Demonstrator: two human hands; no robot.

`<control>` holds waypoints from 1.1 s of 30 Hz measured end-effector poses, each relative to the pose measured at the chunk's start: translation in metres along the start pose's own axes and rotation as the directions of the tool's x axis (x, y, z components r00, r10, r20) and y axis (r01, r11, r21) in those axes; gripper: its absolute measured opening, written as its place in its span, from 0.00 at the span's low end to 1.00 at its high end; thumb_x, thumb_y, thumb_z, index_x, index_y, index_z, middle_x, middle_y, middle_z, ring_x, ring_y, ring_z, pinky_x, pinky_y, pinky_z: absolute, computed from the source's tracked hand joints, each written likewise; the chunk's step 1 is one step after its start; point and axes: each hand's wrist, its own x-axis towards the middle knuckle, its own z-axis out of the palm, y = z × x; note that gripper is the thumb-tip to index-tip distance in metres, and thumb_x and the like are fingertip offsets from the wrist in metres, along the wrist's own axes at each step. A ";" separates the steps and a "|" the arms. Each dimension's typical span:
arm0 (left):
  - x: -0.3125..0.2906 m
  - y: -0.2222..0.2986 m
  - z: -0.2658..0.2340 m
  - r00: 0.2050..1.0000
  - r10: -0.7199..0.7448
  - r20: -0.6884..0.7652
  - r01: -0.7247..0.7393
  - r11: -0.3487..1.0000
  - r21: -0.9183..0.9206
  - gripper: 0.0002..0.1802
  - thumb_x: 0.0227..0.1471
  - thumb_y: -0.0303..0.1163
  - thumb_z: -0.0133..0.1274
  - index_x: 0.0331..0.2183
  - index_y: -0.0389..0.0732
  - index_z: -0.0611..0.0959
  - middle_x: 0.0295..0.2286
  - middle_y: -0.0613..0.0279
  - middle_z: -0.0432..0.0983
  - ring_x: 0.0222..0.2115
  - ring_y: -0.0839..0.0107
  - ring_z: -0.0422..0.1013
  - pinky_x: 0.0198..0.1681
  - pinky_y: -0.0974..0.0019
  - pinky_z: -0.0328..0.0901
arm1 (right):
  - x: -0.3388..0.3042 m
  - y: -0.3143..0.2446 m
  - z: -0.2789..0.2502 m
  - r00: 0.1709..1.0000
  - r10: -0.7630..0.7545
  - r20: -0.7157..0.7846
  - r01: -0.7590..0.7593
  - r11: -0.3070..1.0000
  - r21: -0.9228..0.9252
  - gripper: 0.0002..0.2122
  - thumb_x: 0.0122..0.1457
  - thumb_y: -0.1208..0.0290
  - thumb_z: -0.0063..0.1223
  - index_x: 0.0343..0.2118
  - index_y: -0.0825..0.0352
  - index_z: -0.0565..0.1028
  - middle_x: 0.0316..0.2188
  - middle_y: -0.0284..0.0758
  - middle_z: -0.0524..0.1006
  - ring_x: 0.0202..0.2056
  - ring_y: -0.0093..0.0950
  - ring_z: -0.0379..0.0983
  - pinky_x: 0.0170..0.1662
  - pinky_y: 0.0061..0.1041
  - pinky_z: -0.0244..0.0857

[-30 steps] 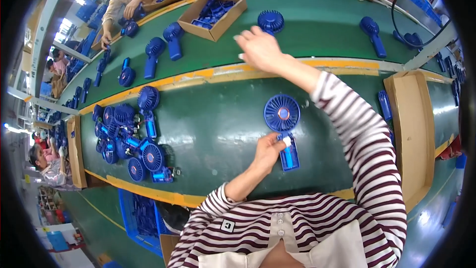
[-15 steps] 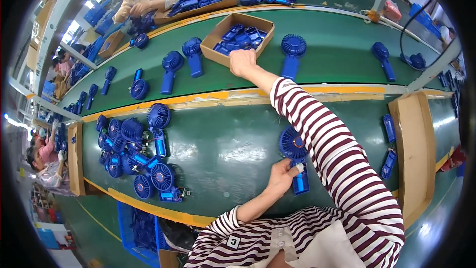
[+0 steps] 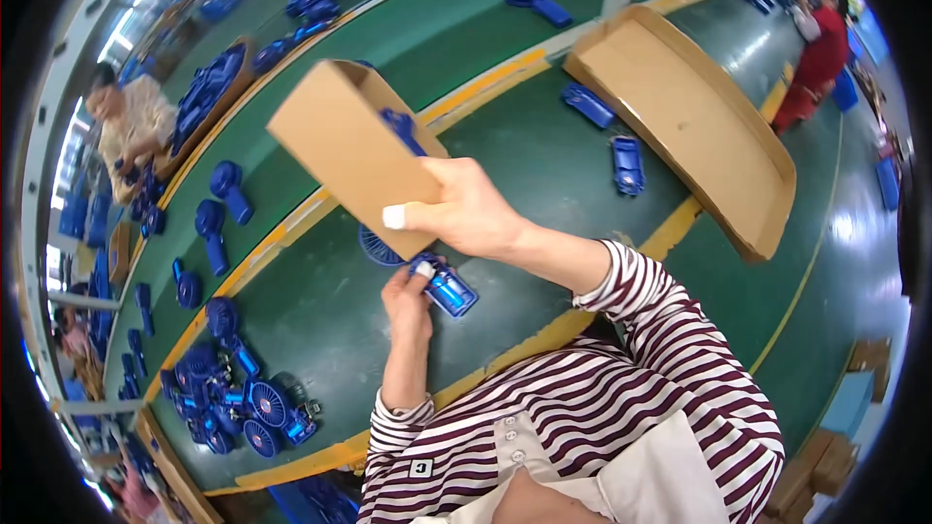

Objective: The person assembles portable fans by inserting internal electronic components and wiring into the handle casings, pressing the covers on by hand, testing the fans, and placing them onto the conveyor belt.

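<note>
Left hand [image 3: 406, 303]: grip closed on the blue fan [image 3: 451, 293], mid-worktop [image 3: 340, 354]; handle uncovered, bright blue cell showing, judged unfinished.
Right hand [image 3: 473, 209]: grip closed on the cardboard box [image 3: 345, 150], 11 o'clock from the fan; blue parts [image 3: 399, 126] inside, count not determinable.
Fan pile [image 3: 229, 398]: 8 o'clock; several handles uncovered, judged work left.
Loose blue pieces [image 3: 628, 167]: two, 2 o'clock, beside the cardboard tray [image 3: 699, 126].
Belt fans [image 3: 230, 191]: 10 o'clock; some handles look closed, judged further along.

Fan pile [image 3: 268, 402] on tbl [image 3: 335, 335], L | parts [image 3: 400, 126] in box [image 3: 345, 150], btwn pile & tray [image 3: 704, 121] | 2 casings [image 3: 628, 165] L of tray
</note>
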 end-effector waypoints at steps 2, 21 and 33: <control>-0.005 0.000 0.003 1.000 0.013 0.007 -0.013 1.000 -0.022 0.13 0.46 0.20 0.45 0.37 0.26 0.72 0.32 0.47 0.74 0.31 0.57 0.73 0.36 0.59 0.70 | -0.026 -0.005 -0.028 0.993 0.044 -0.106 -0.032 0.992 0.119 0.16 0.47 0.77 0.56 0.40 0.74 0.70 0.35 0.33 0.74 0.36 0.20 0.70 0.40 0.20 0.65; -0.009 0.004 -0.007 0.999 -0.005 -0.034 0.007 0.997 0.080 0.15 0.45 0.22 0.45 0.37 0.25 0.71 0.33 0.47 0.73 0.32 0.59 0.73 0.39 0.59 0.68 | -0.087 0.059 -0.202 0.957 -0.026 -0.290 0.256 0.550 0.795 0.17 0.56 0.65 0.36 0.46 0.66 0.67 0.45 0.41 0.70 0.47 0.36 0.66 0.50 0.38 0.60; -0.010 -0.009 -0.032 0.989 0.044 0.139 -0.051 0.997 0.051 0.13 0.46 0.23 0.49 0.38 0.30 0.74 0.29 0.59 0.75 0.30 0.70 0.71 0.37 0.69 0.67 | 0.026 -0.049 0.024 0.552 -0.097 0.828 0.789 0.381 -0.481 0.13 0.34 0.80 0.52 0.29 0.68 0.72 0.20 0.37 0.72 0.22 0.36 0.69 0.26 0.29 0.62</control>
